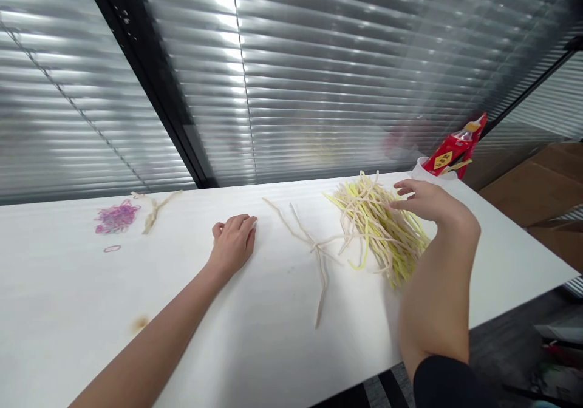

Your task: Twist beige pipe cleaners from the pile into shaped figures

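My left hand (233, 242) rests on the white table with its fingers curled in, and nothing shows sticking out of them. Over the upper right of a pile of yellow and beige pipe cleaners (380, 232) is my right hand (421, 200), fingers apart. Its fingertips are at the pile's edge; whether they touch it I cannot tell. Between the hands lie a few loose beige pipe cleaners (320, 274), crossing one another. Left of my left hand is a small bundle of beige pipe cleaners (153, 215), gathered at its middle.
A heap of pink and purple rubber bands (116, 217) lies at the left, with a single rubber band (112, 249) in front of it. Red packaging (449, 153) stands in a white container at the back right. Blinds (319, 80) rise behind the table; cardboard boxes (537, 183) stand at right.
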### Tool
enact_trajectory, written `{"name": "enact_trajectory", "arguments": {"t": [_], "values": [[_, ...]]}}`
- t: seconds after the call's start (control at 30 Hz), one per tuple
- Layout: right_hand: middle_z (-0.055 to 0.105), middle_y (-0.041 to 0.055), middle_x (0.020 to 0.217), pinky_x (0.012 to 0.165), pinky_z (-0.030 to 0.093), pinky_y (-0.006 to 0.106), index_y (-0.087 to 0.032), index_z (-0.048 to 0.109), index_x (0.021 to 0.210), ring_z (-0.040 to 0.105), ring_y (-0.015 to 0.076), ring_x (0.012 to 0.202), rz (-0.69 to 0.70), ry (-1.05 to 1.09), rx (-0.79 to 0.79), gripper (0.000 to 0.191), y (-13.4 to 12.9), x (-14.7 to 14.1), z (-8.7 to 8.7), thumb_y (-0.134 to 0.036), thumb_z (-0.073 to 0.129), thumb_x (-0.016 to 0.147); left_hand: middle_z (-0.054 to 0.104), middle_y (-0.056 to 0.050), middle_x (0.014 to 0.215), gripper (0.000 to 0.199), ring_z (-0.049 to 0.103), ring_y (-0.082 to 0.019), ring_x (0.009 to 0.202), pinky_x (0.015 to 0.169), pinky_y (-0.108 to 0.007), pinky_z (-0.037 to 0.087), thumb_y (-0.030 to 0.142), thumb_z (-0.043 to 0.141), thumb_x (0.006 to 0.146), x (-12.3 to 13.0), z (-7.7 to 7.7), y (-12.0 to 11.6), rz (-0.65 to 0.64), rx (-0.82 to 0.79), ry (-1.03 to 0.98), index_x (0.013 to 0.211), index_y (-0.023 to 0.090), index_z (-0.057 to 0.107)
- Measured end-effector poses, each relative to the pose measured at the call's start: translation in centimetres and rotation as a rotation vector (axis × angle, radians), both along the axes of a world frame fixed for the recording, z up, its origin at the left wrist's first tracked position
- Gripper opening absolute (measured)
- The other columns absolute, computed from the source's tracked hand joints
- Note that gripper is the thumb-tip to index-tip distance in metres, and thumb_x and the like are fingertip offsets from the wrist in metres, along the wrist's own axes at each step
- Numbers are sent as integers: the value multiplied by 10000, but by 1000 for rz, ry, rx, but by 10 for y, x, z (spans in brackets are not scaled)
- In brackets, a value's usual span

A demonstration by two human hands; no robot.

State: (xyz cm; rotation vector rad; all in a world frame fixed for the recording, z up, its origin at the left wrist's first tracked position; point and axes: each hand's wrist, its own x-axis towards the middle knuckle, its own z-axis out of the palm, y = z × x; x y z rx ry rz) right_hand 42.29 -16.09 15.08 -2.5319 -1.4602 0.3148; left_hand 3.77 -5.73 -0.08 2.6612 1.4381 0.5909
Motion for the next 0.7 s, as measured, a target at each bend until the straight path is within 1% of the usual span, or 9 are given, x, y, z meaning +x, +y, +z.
{"name": "enact_trajectory", "arguments": {"t": [0.07, 0.13, 0.27, 0.37, 0.47, 0.53, 0.7], "values": [[614, 107, 1102, 737, 482, 338, -163, 595, 1089, 606, 253, 899, -40, -29, -62, 502, 4, 8, -5, -408, 645, 654, 551, -116, 1179, 332, 497, -235, 1063, 877, -435, 255, 254, 294, 901, 0, 0, 0, 3, 1, -3, 1136, 229, 528], [639, 79, 1044, 711, 481, 310, -178, 623, 1015, 612, 232, 873, -29, -3, -106, 433, 8, 10, -8, -399, 645, 643, 553, -116, 1176, 332, 498, -235, 1059, 875, -435, 256, 255, 296, 900, 0, 0, 0, 2, 1, -8, 1133, 227, 530], [660, 34, 964, 661, 463, 271, -216, 654, 937, 614, 197, 817, -19, 27, -109, 335, 15, 1, -9, -336, 640, 625, 549, -112, 1184, 330, 494, -231, 1066, 873, -433, 255, 254, 294, 903, 0, 1, 0, -4, 0, -3, 1134, 224, 529], [668, 23, 909, 627, 449, 250, -220, 676, 853, 610, 184, 785, -27, 24, -132, 251, 22, -6, -11, -269, 632, 611, 546, -115, 1187, 332, 492, -234, 1067, 874, -434, 257, 259, 290, 905, 0, 2, -1, -1, -7, 5, 1134, 225, 528], [670, 26, 834, 580, 430, 237, -209, 680, 771, 607, 180, 744, -55, 39, -182, 184, 28, -9, -15, -247, 635, 597, 547, -117, 1183, 331, 493, -237, 1066, 873, -437, 258, 261, 287, 906, 1, 2, -1, -2, -11, 11, 1127, 225, 531], [666, 31, 814, 556, 415, 228, -201, 676, 753, 603, 176, 728, -71, 22, -191, 170, 30, -7, -18, -244, 643, 591, 548, -112, 1182, 327, 494, -233, 1063, 870, -437, 258, 259, 290, 907, 1, 2, -1, -3, -1, 13, 1131, 224, 525], [655, 19, 892, 554, 407, 212, -204, 665, 824, 594, 151, 731, -87, -3, -159, 243, 31, -1, -21, -205, 659, 581, 553, -94, 1173, 314, 499, -224, 1050, 857, -437, 259, 254, 298, 908, 1, 1, -1, -3, 15, 12, 1130, 226, 518]]}}
